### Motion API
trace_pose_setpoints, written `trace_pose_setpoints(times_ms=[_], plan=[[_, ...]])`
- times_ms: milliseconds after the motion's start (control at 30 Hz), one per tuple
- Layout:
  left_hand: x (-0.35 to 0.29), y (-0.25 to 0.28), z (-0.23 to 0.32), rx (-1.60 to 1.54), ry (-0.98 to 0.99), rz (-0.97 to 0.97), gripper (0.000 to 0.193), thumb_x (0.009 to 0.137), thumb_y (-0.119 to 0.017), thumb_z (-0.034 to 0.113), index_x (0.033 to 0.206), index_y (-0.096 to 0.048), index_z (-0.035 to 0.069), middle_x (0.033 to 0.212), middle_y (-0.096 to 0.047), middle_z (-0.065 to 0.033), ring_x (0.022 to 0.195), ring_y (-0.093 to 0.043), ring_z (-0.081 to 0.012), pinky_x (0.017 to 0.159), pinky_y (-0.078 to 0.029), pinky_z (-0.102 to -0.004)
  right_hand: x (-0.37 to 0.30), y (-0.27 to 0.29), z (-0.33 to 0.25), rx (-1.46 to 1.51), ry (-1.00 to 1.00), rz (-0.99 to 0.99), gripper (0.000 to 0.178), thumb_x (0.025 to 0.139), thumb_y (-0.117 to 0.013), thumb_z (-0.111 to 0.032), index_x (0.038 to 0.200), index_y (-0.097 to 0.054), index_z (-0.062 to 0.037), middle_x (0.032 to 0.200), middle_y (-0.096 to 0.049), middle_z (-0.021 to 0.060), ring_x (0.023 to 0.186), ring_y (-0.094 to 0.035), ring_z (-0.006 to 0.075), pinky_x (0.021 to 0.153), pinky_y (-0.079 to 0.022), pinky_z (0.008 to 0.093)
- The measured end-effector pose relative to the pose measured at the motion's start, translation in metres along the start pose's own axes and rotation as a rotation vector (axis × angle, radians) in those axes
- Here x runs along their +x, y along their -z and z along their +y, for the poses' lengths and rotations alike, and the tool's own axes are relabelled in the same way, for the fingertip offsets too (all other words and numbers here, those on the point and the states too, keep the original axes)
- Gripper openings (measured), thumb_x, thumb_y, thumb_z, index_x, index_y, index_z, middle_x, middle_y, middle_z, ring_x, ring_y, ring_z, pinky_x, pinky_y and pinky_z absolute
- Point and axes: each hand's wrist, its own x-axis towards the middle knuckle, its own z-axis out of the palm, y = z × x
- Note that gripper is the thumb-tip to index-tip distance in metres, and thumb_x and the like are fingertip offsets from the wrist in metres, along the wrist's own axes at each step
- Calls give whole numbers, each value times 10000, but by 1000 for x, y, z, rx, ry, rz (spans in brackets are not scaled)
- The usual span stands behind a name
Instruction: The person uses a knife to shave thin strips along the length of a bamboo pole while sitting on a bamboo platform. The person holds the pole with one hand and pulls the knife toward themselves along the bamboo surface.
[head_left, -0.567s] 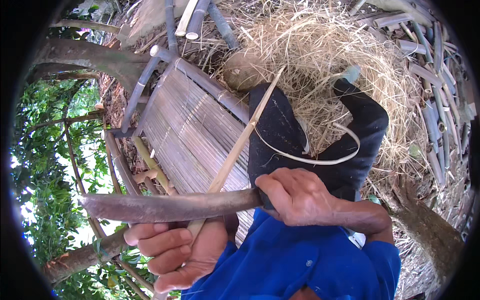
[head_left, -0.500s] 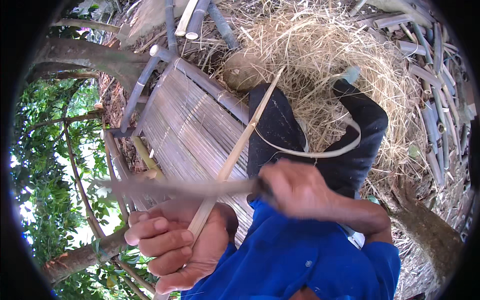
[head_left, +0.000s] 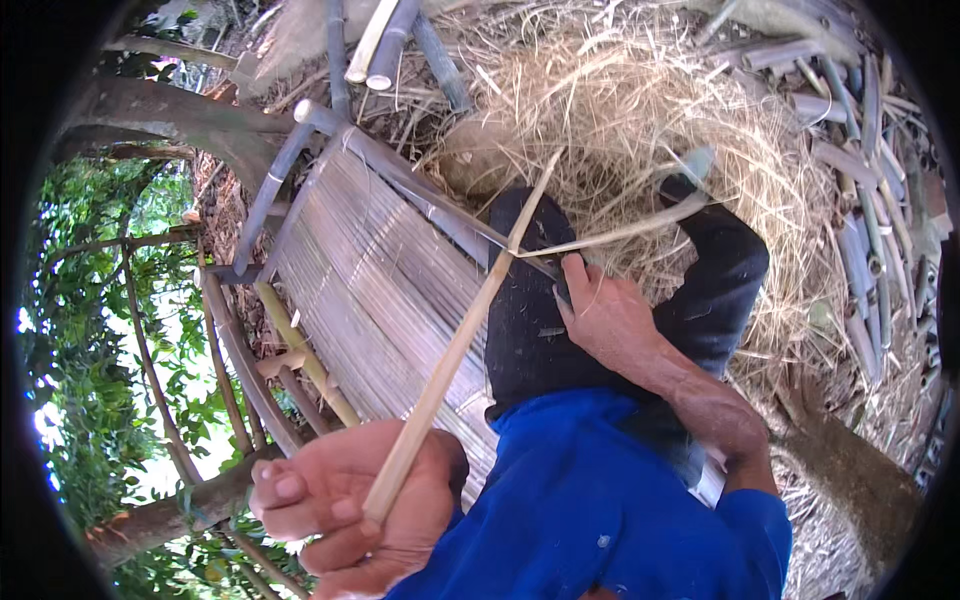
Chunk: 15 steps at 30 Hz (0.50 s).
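My left hand (head_left: 365, 505) is loosely closed, palm up, around the lower part of a pale bamboo strip (head_left: 440, 375). This strip slants up and away over my left thigh, its far tip over the straw. My right hand (head_left: 612, 318) is shut on the dark handle of a knife (head_left: 560, 278) above my thighs. The blade points up and left, passing at the strip's upper half, and its outline is hard to follow against the bench frame. From that spot a thin curled sliver (head_left: 640, 228) stands out to the right, still joined to the strip.
A slatted bamboo bench (head_left: 370, 270) lies to my left. Beyond my knees is a heap of straw-like shavings (head_left: 640, 110). Cut bamboo pieces (head_left: 865, 230) are piled at the right, with bamboo poles (head_left: 395, 45) at the top. A tree trunk (head_left: 850, 470) stands lower right.
My right hand has carried the knife from above my left hand forward and right to the strip's upper half. The sliver has swung up and straightened. The strip's near end now shows in my left palm.
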Motion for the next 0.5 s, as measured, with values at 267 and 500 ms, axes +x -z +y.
trace_pose_setpoints(times_ms=[267, 500], plan=[[2, -19, -20, -151, -4, -27, 493, 1099, -317, 430, 748, -500, 136, 633, -377, 53, 568, -381, -95, 643, -407, -269, 43, -42, 37, 44, -39, -12, 298, 933, -584, -166, 1159, -500, 10, 791, -659, 208, 676, -694, 369, 570, -565, 461], [4, -33, -38, 162, -84, -131, 329, 973, -454, 341, 713, -500, 144, 710, -446, 11, 841, -473, -188, 855, -377, -319, 129, -104, 117, 105, -141, -39, 318, 912, -613, -190, 1110, -467, 12, 781, -676, 263, 744, -694, 446, 648, -552, 534]])
